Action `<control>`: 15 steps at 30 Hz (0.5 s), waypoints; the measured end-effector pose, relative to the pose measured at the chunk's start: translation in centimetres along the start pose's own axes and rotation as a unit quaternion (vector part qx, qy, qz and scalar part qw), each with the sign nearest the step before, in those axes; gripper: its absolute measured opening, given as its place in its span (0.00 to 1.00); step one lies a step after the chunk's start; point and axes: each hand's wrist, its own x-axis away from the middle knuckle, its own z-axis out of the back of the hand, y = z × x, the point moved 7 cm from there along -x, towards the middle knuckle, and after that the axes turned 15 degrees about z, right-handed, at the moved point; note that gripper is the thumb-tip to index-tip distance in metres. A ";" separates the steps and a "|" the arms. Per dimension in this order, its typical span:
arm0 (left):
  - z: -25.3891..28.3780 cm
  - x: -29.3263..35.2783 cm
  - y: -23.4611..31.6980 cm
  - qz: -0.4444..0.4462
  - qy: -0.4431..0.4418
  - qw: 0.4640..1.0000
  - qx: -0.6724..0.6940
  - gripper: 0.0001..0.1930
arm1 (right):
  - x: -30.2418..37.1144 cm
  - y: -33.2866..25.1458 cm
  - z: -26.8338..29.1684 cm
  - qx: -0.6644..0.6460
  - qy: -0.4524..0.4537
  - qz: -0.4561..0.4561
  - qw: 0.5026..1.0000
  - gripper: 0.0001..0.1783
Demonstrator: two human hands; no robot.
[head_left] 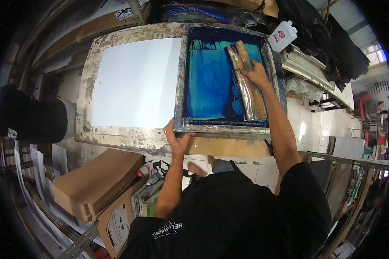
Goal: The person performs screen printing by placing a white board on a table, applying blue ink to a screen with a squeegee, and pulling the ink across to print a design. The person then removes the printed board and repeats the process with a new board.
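Note:
A wooden squeegee [256,105], stained with ink, leans diagonally over the right side of a screen-printing frame [222,128]. My right hand [256,75] is closed around its middle, with the thumb over the near face. Blue ink [209,86] lies on the mesh, darker along the edges and in pools by the squeegee. At the frame's near left corner, my left hand [176,140] grips the edge, fingers on top. To the left of the frame, a large white sheet [136,84] lies flat on a paint-spattered board [87,99].
A white plastic jug [283,35] stands beyond the frame's far right corner. Brown cardboard [99,179] is stacked below the board at left, near a metal rack [80,239]. Black cloth [345,47] hangs at right above tiled floor [309,125]. A dark-clothed shape [34,114] is at far left.

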 end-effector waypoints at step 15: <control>0.1 -0.3 0.2 0.007 -0.003 1.000 -0.029 0.46 | 12.4 -6.8 -8.1 0.025 -0.317 0.128 0.939 0.41</control>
